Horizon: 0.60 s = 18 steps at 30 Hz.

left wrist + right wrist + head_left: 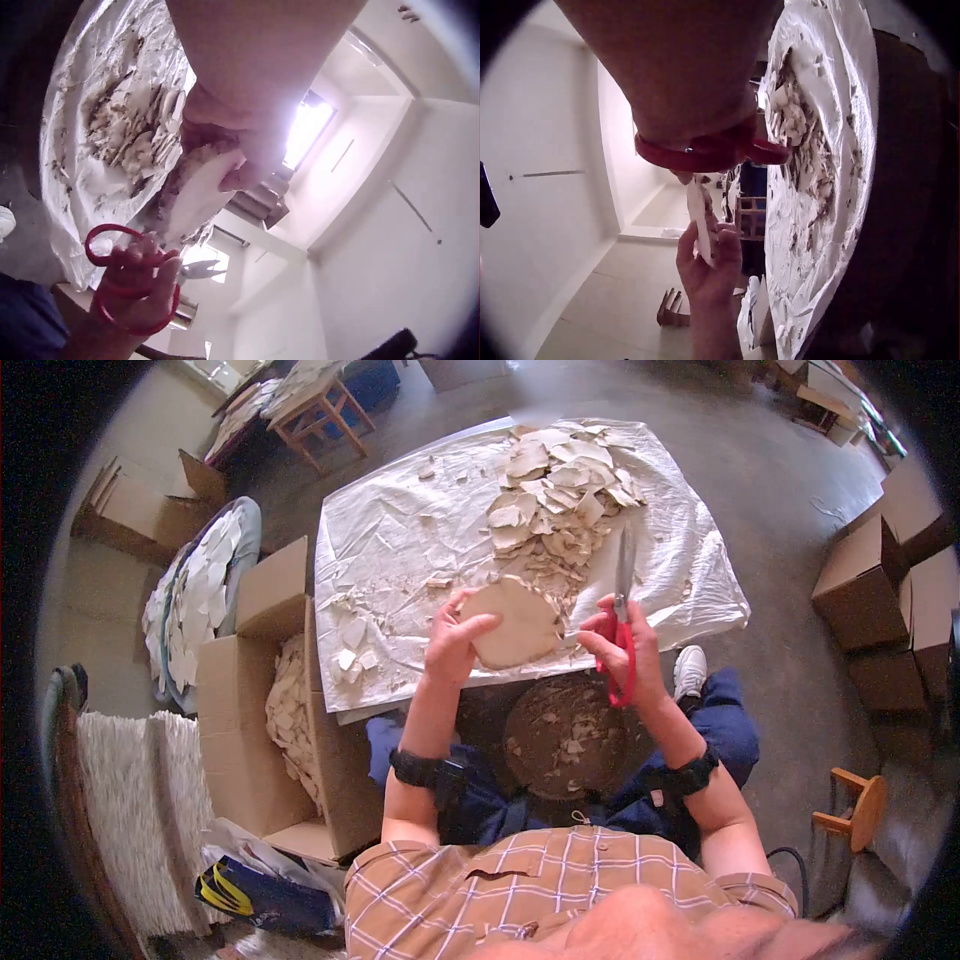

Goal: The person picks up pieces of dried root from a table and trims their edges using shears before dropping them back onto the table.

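Observation:
My left hand [455,643] pinches a large pale flat piece [512,624] by its left edge, thumb on top, above the near edge of the white-covered table [390,520]. Its rim looks rough and darker. My right hand [632,652] holds red-handled scissors [624,575] to the right of the piece, fingers in the handle loops, blades pointing away and apart from the piece. In the left wrist view the scissors [202,270] have their blades slightly parted. The right wrist view shows the piece [701,217] edge-on in my left hand [711,270]. Behind lies a heap of similar pieces [560,490].
A round container [565,745] with scraps stands between the knees. To the left are a cardboard box [245,730] holding pieces and a round tray [205,600] of pieces. Cardboard boxes [865,585] and a small wooden stool [862,810] stand at the right.

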Tool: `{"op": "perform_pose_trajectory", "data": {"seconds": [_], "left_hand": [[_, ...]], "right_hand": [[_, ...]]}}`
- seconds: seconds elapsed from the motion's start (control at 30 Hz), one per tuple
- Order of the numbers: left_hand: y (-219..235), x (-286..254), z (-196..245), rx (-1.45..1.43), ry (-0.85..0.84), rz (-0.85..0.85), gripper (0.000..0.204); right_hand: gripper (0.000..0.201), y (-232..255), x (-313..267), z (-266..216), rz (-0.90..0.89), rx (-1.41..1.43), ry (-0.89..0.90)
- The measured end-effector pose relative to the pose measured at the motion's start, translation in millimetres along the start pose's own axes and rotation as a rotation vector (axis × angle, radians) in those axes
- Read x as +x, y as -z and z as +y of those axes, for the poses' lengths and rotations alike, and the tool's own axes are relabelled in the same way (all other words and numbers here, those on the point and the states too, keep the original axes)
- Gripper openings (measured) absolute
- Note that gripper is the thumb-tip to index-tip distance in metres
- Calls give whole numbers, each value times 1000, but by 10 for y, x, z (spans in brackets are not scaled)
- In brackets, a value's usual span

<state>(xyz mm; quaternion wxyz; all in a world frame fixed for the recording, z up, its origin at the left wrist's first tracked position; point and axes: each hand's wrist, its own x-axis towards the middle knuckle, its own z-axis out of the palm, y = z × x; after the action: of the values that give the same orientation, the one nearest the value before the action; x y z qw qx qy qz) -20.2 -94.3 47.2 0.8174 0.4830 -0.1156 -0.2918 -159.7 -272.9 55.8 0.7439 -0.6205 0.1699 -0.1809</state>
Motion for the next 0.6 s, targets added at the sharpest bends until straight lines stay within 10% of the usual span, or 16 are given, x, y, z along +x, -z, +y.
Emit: {"op": "perform_pose_trajectory", "data": {"seconds": [0.6], "left_hand": [[-411, -168, -369, -45, 17, 113, 32]], "right_hand": [[33, -154, 54, 160, -4, 19, 41]]}}
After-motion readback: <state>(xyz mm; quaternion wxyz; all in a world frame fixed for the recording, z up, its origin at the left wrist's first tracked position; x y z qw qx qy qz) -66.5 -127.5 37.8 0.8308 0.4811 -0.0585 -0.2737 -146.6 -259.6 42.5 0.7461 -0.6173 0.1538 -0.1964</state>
